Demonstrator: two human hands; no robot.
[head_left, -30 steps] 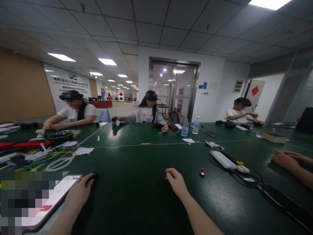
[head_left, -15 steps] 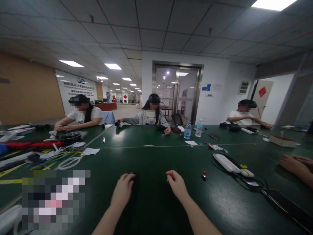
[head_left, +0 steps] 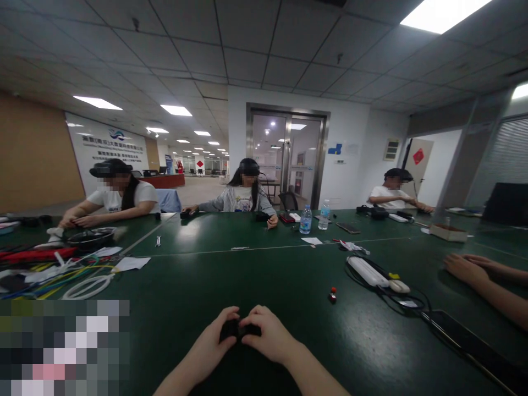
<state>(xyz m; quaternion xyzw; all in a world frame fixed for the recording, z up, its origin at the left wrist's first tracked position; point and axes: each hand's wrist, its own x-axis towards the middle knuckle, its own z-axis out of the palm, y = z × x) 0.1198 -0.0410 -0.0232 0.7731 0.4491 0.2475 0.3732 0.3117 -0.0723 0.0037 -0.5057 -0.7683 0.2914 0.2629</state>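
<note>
Dark green surface [head_left: 185, 291]; small black object [head_left: 230, 330] low in view, between the person's two hands. Left hand [head_left: 212, 346]: fingers clamped on the object, thumb on the near side. Right hand [head_left: 272, 334]: fingers bent, tips at the object's right end; grip or mere touch, cannot tell. Object's detail mostly hidden. Apart, to the right: small red-and-silver item [head_left: 332, 296]; farther right, long white device [head_left: 367, 271] among black cable. To the left: white cable coil [head_left: 82, 292], paper sheet [head_left: 132, 264]. Two bottles beyond, upright.
</note>
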